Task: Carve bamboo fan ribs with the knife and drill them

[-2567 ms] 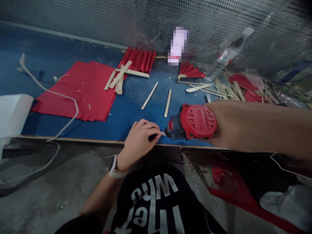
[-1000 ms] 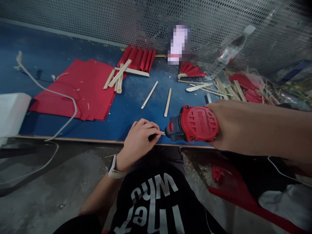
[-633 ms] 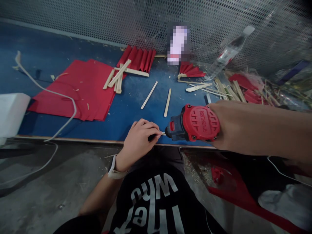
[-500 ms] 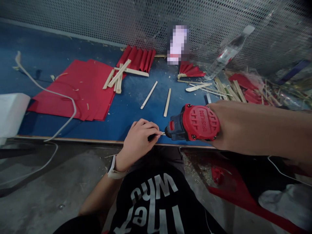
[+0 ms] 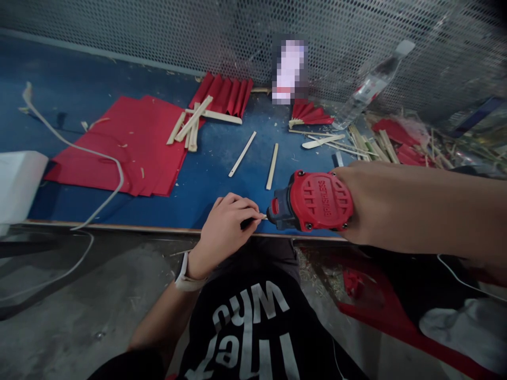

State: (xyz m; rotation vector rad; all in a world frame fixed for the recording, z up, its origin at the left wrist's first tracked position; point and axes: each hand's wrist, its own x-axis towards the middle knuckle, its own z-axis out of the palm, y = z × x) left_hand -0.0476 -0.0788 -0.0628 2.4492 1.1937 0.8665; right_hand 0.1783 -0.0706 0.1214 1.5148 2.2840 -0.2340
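1. Red paper sheets [image 5: 134, 137] lay flat in an overlapping stack, a white cable [image 5: 119, 168] draped across them.
2. Bamboo strips [image 5: 193, 132] crossed loosely over the stack's right edge, beside pleated red paper [image 5: 225, 95].
3. The left hand [image 5: 227, 224] rested near the tabletop [image 5: 158, 216] edge, its grip pinching a thin bamboo piece [image 5: 265, 216], probably to keep it steady against the tool's nose.
4. Above it lay 2 separate strips, 1 slanted [image 5: 242, 154] and 1 nearly upright in view [image 5: 271, 167].
5. A small folded red fan [image 5: 311, 114] sat farther back.
6. The red brushless power drill [image 5: 320, 201] pointed left, nose close to the pinched piece, likely for aim.
7. The right hand [image 5: 358, 203] grasped the drill; its fingers were hidden.
8. A plastic bottle [image 5: 370, 87] stood tilted in view near the mesh.
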